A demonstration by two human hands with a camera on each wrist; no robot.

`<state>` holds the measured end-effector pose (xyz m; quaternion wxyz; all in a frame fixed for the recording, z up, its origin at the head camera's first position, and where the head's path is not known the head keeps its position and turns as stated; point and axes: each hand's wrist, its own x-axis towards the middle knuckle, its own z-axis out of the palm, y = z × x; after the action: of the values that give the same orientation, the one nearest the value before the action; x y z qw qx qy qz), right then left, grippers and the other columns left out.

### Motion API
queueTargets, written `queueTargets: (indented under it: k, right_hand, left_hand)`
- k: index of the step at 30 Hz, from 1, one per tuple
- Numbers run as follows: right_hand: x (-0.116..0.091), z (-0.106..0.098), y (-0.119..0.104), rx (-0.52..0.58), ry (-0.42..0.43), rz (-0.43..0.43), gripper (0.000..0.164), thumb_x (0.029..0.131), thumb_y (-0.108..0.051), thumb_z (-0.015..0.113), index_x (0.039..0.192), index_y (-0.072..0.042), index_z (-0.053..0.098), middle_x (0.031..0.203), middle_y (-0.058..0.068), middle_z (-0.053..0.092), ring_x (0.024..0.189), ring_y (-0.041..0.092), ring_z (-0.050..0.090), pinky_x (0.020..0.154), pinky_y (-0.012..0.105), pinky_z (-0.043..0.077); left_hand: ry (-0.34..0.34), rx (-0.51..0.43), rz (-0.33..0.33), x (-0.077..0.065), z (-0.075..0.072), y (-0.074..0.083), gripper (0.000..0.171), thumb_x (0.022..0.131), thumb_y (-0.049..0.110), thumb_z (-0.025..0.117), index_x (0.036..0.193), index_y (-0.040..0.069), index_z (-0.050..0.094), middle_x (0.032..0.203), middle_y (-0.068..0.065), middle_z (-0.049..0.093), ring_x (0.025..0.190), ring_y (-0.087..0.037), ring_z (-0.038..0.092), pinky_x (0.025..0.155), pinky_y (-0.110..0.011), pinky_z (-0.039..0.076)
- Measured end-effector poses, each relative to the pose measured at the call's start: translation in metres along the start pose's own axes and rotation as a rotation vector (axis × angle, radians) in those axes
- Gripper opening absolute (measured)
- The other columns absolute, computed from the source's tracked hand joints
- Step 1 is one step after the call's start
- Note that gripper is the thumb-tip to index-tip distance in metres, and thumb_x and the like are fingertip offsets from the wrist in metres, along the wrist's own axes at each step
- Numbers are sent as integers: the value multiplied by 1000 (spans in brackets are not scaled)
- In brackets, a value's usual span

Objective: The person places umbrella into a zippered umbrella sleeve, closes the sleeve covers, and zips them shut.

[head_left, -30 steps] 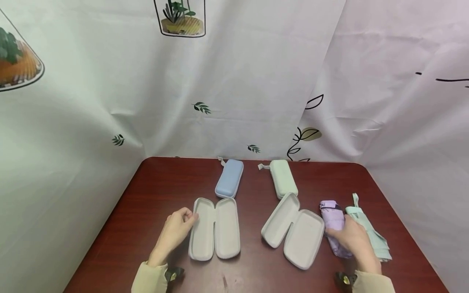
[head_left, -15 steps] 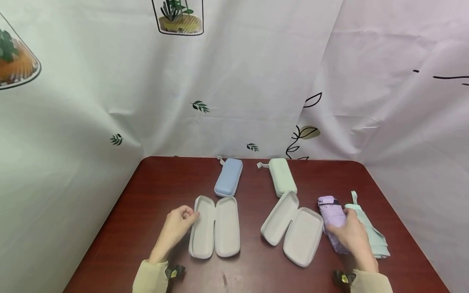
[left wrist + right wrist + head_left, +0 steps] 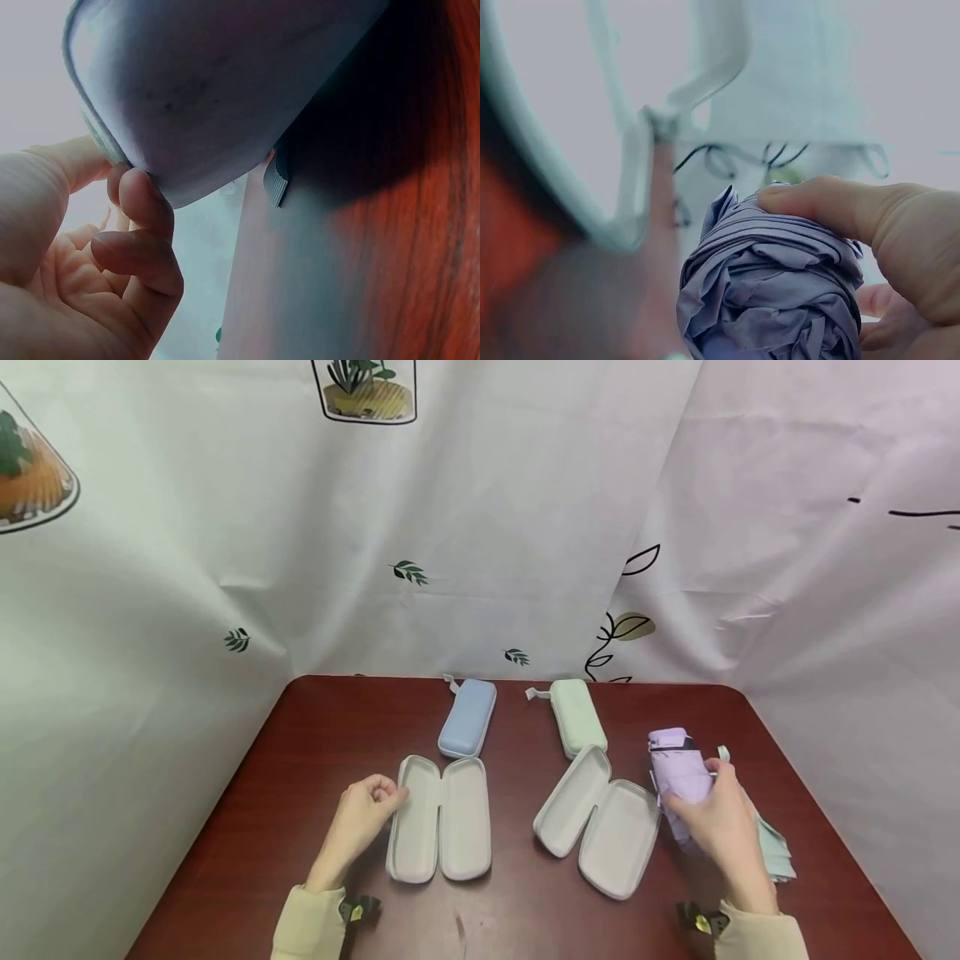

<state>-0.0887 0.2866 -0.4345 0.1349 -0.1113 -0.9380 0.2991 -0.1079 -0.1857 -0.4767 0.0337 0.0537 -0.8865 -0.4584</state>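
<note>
My left hand (image 3: 360,814) pinches the left edge of an open, pale-lined case (image 3: 465,818) with thumb and forefinger; the left wrist view shows the fingertips on the rim of its smooth outer shell (image 3: 202,90). On the right, my right hand (image 3: 720,827) grips a folded purple umbrella (image 3: 678,768), thumb on one side and fingers round the other. Its pleated, rolled end (image 3: 772,292) faces the right wrist camera. Partly hidden behind that hand lies a mint-green folded umbrella (image 3: 775,852). Left of the purple umbrella, a second open case (image 3: 618,843) lies at an angle.
A closed blue case (image 3: 468,718) and a closed light green case (image 3: 577,717), each with a small strap, lie toward the back of the dark red table (image 3: 337,718). Patterned white cloth (image 3: 480,527) hangs behind the table and along its sides.
My right hand has raised the purple umbrella and moved it away from me, so it now covers more of the mint-green one. My left hand stays at the case edge.
</note>
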Motion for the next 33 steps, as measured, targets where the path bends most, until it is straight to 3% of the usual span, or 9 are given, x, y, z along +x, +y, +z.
queueTargets:
  k: [6, 10, 20, 26, 33]
  right_hand:
    - [-6, 1, -39, 82, -30, -31, 83, 73, -21, 84, 136, 4, 36, 105, 27, 59, 85, 37, 60, 66, 45, 46]
    - [-10, 12, -65, 118, -84, -42, 84, 74, -24, 83, 139, 0, 35, 108, 24, 59, 87, 35, 61, 66, 46, 49]
    - [-30, 64, -117, 152, -125, -206, 84, 65, -22, 85, 134, 1, 44, 113, 19, 59, 89, 31, 58, 74, 46, 48]
    - [-43, 93, -144, 216, -182, -207, 84, 66, -23, 84, 136, -3, 44, 110, 15, 58, 87, 25, 56, 72, 41, 49]
    - [-58, 123, -168, 198, -227, -215, 83, 64, -26, 82, 135, -5, 45, 105, 15, 53, 79, 22, 51, 66, 37, 46]
  left_hand:
    - [-13, -27, -2, 3, 0, 4, 22, 87, 24, 74, 79, 8, 61, 61, 0, 53, 55, -14, 54, 53, -26, 45]
    - [-14, -20, 1, 5, 1, 5, 22, 87, 25, 73, 80, 8, 61, 61, -1, 53, 55, -15, 54, 54, -27, 45]
    - [-28, -33, 6, 7, 9, 1, 22, 89, 27, 72, 82, 9, 61, 62, -1, 54, 57, -16, 55, 54, -27, 46]
    - [-24, -48, 6, 4, 10, 2, 22, 89, 25, 71, 81, 8, 60, 59, -1, 54, 54, -18, 56, 52, -26, 43]
    - [-25, -49, 9, 1, 7, 2, 21, 89, 24, 71, 81, 9, 61, 59, -1, 54, 53, -18, 56, 52, -26, 41]
